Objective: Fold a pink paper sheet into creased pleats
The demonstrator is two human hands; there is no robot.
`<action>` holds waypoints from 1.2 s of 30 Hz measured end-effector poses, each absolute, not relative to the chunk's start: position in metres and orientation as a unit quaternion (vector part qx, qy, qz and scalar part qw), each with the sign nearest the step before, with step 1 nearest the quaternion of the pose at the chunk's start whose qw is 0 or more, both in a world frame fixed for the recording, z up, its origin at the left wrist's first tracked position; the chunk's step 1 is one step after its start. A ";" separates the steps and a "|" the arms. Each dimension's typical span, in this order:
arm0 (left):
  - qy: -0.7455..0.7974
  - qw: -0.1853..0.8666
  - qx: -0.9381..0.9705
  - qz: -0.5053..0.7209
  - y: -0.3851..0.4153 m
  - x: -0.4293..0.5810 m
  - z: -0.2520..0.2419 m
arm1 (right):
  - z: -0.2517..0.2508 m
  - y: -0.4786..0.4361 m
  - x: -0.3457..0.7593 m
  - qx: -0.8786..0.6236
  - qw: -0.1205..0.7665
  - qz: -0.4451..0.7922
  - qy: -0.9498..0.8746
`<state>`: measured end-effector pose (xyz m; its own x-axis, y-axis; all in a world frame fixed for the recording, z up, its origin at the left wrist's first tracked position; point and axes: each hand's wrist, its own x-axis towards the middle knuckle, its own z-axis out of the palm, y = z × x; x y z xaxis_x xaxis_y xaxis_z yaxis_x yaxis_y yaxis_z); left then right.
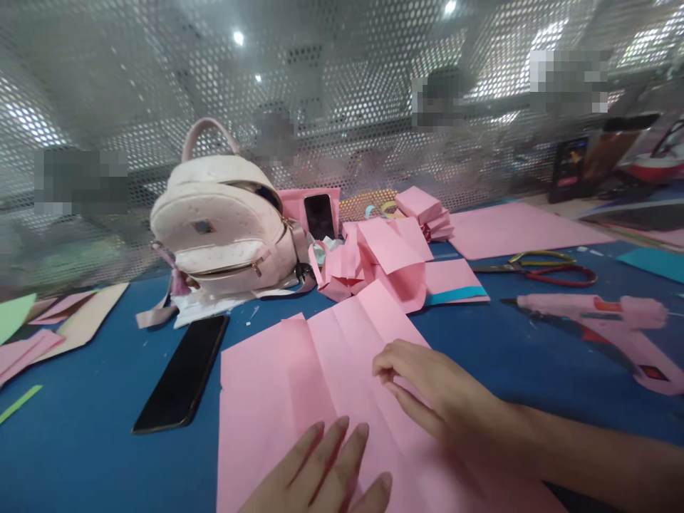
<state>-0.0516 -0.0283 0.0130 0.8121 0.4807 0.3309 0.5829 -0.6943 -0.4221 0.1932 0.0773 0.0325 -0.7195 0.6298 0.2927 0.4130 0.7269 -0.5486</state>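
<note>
In the head view, a black phone (182, 374) lies at ten o'clock of the pink paper (256, 399), itself at six o'clock on the counter (80, 456), creases running from eleven to five; its near end is cut off, obscuring its long axis. The left hand (307, 477), partly out of frame, spreads its fingers over it. The right hand (449, 392) curls loosely; whether it pinches anything, I cannot tell.

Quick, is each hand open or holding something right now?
Left hand: open, fingers spread on the pink sheet.
Right hand: fingers curled over the sheet; grip cannot be told.
</note>
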 end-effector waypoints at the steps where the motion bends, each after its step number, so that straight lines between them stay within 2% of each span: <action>1: -0.275 0.263 -0.919 -0.102 -0.023 -0.050 0.016 | 0.032 0.078 0.194 -0.291 0.244 0.247 -0.892; 5: -0.258 0.236 -0.932 -0.093 -0.004 -0.049 0.030 | 0.032 0.082 0.198 -0.277 0.295 0.322 -0.856; 10: -0.253 0.155 -0.952 -0.077 -0.001 -0.054 0.041 | 0.036 0.079 0.199 -0.284 0.351 0.408 -0.793; 14: -0.238 0.156 -0.954 -0.093 -0.009 -0.049 0.044 | 0.039 0.075 0.199 -0.291 0.362 0.442 -0.768; 18: -0.235 0.131 -0.952 -0.144 -0.016 -0.045 0.037 | 0.047 0.071 0.210 -0.268 0.333 0.441 -0.789; 20: -0.248 0.061 -0.952 -0.168 -0.017 -0.045 0.034 | 0.056 0.067 0.223 -0.243 0.298 0.439 -0.812; 23: -0.255 -0.071 -0.949 -0.170 -0.016 -0.047 0.036 | 0.068 0.059 0.252 -0.196 0.218 0.375 -0.879; 26: -0.265 -0.157 -0.933 -0.185 -0.018 -0.047 0.044 | 0.072 0.049 0.282 -0.188 0.154 0.322 -0.915; 30: -0.277 -0.215 -0.920 -0.178 -0.029 -0.038 0.051 | 0.071 0.036 0.305 -0.214 0.144 0.280 -0.925; 36: -0.358 -0.245 -0.866 -0.249 -0.054 -0.028 0.047 | 0.072 0.028 0.300 -0.200 0.183 0.302 -0.914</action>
<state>-0.0280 -0.0541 0.0473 0.6198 0.7417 0.2563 0.4979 -0.6241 0.6022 0.2996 0.0285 0.0717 -0.8529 0.4762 0.2138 0.2553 0.7378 -0.6249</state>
